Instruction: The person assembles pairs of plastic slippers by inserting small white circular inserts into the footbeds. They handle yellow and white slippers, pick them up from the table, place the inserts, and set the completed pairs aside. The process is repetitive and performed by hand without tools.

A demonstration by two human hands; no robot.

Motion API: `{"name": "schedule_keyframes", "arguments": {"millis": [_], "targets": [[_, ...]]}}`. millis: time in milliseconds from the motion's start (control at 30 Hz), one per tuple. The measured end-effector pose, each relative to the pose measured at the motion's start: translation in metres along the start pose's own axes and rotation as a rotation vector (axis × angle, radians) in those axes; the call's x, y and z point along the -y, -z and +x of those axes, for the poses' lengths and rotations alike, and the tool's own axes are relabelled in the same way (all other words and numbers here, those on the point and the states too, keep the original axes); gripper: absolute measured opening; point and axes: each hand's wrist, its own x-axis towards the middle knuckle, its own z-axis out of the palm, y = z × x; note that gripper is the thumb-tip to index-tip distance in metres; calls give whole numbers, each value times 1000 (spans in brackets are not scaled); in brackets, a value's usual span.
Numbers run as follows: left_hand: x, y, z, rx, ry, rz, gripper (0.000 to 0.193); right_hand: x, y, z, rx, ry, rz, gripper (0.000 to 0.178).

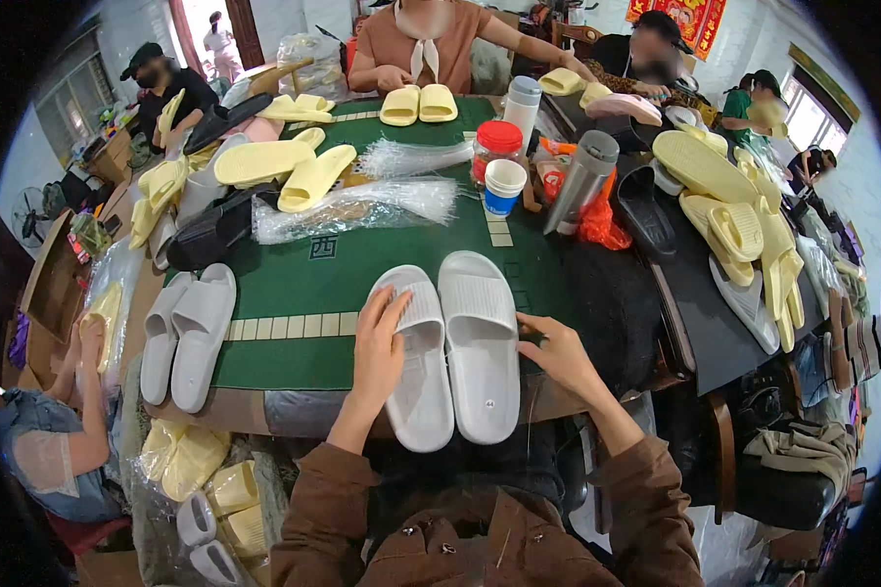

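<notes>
A pair of light grey slide slippers lies side by side in front of me, toes pointing away and heels over the table's near edge. My left hand (377, 347) is closed around the outer side of the left slipper (423, 396), its fingers over the ribbed strap. Beside the right slipper (487, 391), my right hand (558, 354) is open, thumb and forefinger apart at the slipper's outer edge. Some of its other fingers are hidden. Another pair of grey slippers (198, 342) stands to the left on the green table mat (294, 364).
Clear plastic bags (362, 210) lie mid-table with yellow slippers (318, 178). A white-blue cup (503, 188), red-lidded jar (497, 147) and steel flask (582, 181) stand at the right. Yellow slippers (724, 220) are heaped beyond them. A co-worker (436, 44) sits opposite; others sit around.
</notes>
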Motion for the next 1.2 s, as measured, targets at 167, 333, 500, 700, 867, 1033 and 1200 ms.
{"name": "schedule_keyframes", "arguments": {"millis": [167,333,500,700,867,1033,1200], "targets": [[-26,7,10,27,-124,160,59,3,24,-18,-71,-92,618,25],[-87,9,-2,195,-184,-164,62,39,17,-21,-27,66,855,14],[-117,-17,-26,481,282,-807,56,75,8,-28,55,153,901,11],[-122,4,-25,672,443,-1100,28,73,23,-35,-26,171,1027,8],[-119,47,-30,341,90,-432,20,72,53,-44,-321,192,1039,17],[-95,69,-41,11,-44,-16,18,53,62,-61,-296,150,955,10],[-85,61,-63,15,-9,5,14,39,43,-65,-273,-73,772,11]]}}
